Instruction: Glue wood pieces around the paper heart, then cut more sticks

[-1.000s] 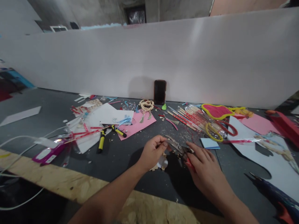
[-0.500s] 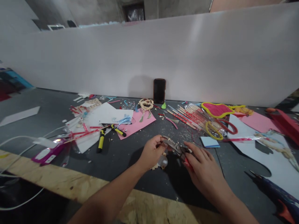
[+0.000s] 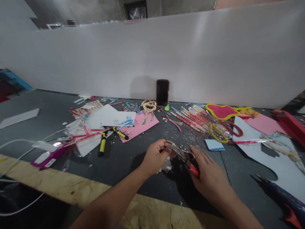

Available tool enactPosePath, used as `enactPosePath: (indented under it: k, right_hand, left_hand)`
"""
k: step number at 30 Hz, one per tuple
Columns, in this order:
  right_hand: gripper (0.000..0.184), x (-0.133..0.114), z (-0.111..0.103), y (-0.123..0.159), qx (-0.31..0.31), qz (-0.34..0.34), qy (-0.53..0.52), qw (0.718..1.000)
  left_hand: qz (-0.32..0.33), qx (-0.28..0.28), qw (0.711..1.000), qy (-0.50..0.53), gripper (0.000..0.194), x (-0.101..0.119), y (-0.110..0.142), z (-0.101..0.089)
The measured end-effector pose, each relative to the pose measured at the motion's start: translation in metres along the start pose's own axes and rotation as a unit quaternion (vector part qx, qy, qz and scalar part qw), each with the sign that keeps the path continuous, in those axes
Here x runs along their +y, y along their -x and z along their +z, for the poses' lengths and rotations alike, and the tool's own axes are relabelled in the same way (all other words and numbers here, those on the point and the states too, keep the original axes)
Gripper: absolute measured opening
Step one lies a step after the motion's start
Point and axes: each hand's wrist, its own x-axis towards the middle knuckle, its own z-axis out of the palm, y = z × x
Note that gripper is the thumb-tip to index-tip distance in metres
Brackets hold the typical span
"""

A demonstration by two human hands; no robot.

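My left hand (image 3: 155, 156) is closed in a pinch on a small piece I cannot make out, held at the jaws of a pair of red-handled pliers (image 3: 183, 155). My right hand (image 3: 206, 173) is wrapped round the pliers' red handles. Both hands hover just above the dark table (image 3: 124, 162) near its front edge. Under the left hand lies a small shiny clear thing (image 3: 166, 166) among pale crumbs.
Yellow-handled pliers (image 3: 104, 142) and pink paper (image 3: 140, 124) lie to the left, a bundle of sticks (image 3: 190, 118) and yellow-handled scissors (image 3: 218, 132) to the right. A dark phone (image 3: 162, 92) leans on the white wall. A glue gun (image 3: 278, 194) lies at far right.
Both hands and the pliers shifted slightly up and left; the right hand closed more around the handles. The rest of the table is unchanged.
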Motion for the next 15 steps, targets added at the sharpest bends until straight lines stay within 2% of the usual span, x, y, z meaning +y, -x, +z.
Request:
enactPosePath:
  k: [4, 15]
  right_hand:
    - [0.048, -0.0019, -0.0009, -0.0003, -0.040, 0.007, 0.003, 0.999]
    - [0.041, -0.0045, 0.0005, -0.0005, -0.045, 0.027, 0.007, 0.999]
  left_hand:
    - [-0.005, -0.006, 1.000, 0.011, 0.011, -0.0022, 0.0019, 0.0018]
    - [0.007, 0.017, 1.000, -0.011, 0.015, -0.0033, 0.0051, 0.0039]
